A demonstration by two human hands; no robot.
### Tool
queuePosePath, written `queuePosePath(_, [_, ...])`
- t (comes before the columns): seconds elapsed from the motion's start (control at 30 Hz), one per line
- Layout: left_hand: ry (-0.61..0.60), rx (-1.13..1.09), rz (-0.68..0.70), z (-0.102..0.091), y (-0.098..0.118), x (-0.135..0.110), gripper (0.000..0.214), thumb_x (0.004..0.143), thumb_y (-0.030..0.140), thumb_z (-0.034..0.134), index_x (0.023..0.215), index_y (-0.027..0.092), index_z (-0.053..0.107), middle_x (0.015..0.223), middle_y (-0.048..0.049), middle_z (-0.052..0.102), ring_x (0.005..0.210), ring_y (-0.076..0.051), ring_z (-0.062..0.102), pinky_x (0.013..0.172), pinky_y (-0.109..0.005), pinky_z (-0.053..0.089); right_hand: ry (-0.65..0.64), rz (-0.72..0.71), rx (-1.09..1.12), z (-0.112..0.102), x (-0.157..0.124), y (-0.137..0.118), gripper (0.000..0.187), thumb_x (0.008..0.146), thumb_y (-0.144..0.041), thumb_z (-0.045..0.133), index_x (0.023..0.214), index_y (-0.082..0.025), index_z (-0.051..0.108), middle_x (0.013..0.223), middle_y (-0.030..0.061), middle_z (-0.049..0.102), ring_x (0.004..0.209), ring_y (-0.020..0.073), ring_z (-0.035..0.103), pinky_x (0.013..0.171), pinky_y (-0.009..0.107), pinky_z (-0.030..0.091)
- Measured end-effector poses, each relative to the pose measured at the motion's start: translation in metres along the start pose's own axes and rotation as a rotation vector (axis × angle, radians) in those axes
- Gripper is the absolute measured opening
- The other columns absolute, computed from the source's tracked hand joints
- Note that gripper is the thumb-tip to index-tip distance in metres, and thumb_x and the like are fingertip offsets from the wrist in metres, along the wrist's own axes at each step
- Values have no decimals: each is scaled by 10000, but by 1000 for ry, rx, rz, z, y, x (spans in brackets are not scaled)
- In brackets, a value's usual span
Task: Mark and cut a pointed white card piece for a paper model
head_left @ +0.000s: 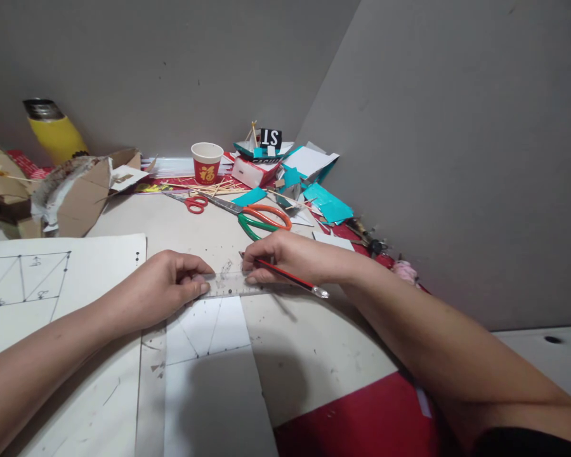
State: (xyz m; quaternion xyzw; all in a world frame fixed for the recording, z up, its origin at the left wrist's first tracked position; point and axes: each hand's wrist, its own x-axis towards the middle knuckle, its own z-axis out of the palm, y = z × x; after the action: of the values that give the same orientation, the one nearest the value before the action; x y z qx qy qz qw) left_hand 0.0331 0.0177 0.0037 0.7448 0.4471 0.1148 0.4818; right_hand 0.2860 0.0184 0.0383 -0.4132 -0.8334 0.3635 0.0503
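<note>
White paper (pixel 219 393) lay near the left hand (pixel 174 284) pinching a ruler (pixel 227 285) the right hand (pixel 288 255), gripping a pencil (pixel 292 277), could tug askew.

We are seeing room over the bare desk (pixel 333 343) between the white paper (pixel 207 327) and our right forearm (pixel 409 324), while the large scissors (pixel 240 210), red cup (pixel 207 165) and teal scraps (pixel 330 202) are crowding the far side before the grey wall (pixel 433 127).
</note>
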Motion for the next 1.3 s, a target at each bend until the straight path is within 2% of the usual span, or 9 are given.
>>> queuePosePath(0.5, [20, 44, 4, -1, 4, 0, 317, 841, 402, 602, 1033, 187, 735, 817, -36, 718, 698, -184, 600, 617, -287, 439, -13, -8, -16, -1, 0, 0, 162, 863, -290, 594, 798, -149, 639, 705, 0, 590, 632, 129, 494, 578, 235, 378])
queuePosePath(0.77, [14, 73, -4, -2, 6, 0, 338, 852, 415, 583, 1060, 193, 730, 809, -32, 707, 694, -182, 581, 615, -287, 426, -14, -10, -14, -1, -1, 0, 169, 864, -281, 579, 817, -139, 658, 717, 14, 604, 638, 137, 500, 581, 238, 377])
queuePosePath(1.3, [29, 37, -11, -2, 8, -1, 360, 836, 420, 617, 1073, 175, 734, 667, 15, 571, 595, -134, 454, 532, -243, 360, -19, 5, -12, -2, -1, -2, 162, 867, -271, 582, 815, -138, 659, 724, 16, 612, 632, 134, 489, 576, 238, 371])
